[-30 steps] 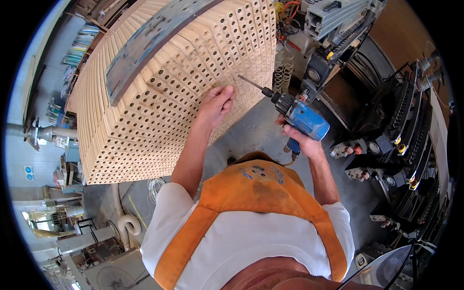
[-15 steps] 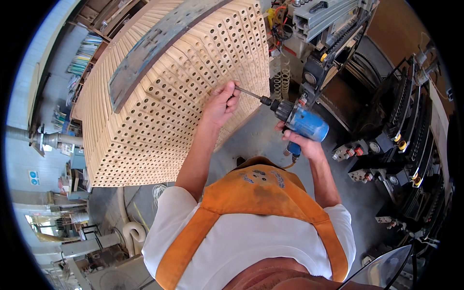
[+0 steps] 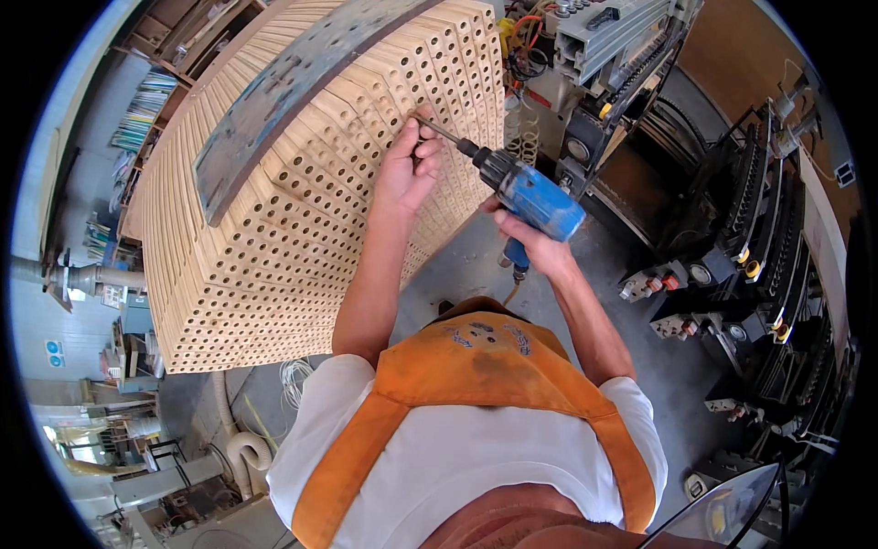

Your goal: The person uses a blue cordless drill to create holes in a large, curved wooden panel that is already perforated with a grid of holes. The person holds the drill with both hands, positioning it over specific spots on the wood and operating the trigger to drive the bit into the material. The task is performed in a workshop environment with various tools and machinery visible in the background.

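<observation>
Now, at upper centre, my right hand [image 3: 538,242] grasps a blue-and-black pistol-shaped power driver [image 3: 541,201], its slender metal bit [image 3: 441,132] slanting up-left toward the pale, hole-studded wooden stack [image 3: 294,234]; my left hand [image 3: 405,174], nearer the stack, has curled fingers [image 3: 426,148] at its tip, pinching what I can't tell.

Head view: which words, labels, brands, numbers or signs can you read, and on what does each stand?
None can be read.
Orange apron: printed marks on its bib, too blurred to read.
Blue-and-white wall sign: too small to read.
Round gauge: dial markings too small to read.
Blue power tool in the right hand: no lettering made out.
</observation>
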{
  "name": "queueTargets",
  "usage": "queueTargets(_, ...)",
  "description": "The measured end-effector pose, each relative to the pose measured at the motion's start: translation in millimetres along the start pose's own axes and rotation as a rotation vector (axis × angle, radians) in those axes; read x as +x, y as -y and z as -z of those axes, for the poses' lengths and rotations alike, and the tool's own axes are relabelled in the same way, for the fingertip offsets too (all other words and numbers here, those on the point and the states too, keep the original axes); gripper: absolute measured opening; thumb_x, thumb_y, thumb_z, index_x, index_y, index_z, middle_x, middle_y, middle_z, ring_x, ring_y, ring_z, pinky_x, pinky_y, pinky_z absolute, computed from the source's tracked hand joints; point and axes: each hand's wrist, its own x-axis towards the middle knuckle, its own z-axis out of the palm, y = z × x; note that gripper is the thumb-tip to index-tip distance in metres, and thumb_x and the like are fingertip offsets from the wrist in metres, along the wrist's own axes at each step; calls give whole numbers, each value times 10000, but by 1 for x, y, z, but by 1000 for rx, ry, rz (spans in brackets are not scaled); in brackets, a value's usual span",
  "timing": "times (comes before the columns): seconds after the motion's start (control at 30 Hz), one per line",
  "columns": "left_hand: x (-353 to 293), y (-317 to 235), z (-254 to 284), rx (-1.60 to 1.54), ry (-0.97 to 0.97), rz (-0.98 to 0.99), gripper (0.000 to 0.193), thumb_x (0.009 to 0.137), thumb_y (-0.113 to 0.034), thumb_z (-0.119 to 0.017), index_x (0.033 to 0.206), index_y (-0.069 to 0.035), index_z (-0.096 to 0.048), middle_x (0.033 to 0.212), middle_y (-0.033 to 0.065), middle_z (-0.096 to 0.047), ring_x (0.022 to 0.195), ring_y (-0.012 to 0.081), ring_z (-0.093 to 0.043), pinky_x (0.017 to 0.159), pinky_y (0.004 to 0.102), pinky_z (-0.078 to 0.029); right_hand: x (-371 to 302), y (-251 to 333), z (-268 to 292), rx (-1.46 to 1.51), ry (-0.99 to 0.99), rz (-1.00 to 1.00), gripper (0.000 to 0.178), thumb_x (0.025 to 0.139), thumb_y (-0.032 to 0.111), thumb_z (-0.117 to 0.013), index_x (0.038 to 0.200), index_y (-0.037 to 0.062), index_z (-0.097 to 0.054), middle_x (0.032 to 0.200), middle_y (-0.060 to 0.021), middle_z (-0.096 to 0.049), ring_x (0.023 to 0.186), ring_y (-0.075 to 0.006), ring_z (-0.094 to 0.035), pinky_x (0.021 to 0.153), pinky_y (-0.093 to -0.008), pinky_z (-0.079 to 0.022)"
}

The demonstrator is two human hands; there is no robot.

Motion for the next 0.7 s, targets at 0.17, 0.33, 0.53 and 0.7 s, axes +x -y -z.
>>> queueTargets(0.17, -2, 5, 11, 125, -64, 102, 219, 962, -165, -526, 1113, -10, -558, 855, 15, -536, 631, 54, -443, 446, 163, -324, 14, -6, -2, -181, -51, 64, 231, 852, 116, -671, 1070, 44, -645, 935, -48, -679, 795, -118, -608, 703, -278, -494)
queueTargets(0.33, -45, 44, 40, 251, -191, 404, 186, 959, -154, -513, 1074, -12, -548, 850, 22, -545, 622, 51, -443, 439, 160, -320, 16, 3, -1, -305, -8, 100, 282, 847, 115, -686, 1116, 51, -631, 986, -76, -684, 895, -155, -635, 780, -304, -503)
queueTargets(0.53, -65, 47, 66, 111, -156, 348, 232, 978, -191, -497, 1116, -9, -536, 846, 17, -537, 604, 39, -416, 439, 157, -323, 12, 12, 0, -289, 12, 80, 314, 846, 54, -679, 1154, 62, -621, 1061, -60, -686, 952, -136, -625, 812, -287, -492)
queueTargets(0.7, -50, 1, 17, 94, -203, 109, 274, 983, -247, -507, 1137, -23, -544, 815, -19, -515, 539, 25, -372, 409, 154, -293, -11, 4, 21, -366, 27, 128, 270, 835, 90, -701, 1101, 67, -656, 1068, -72, -678, 898, -123, -615, 771, -269, -482)
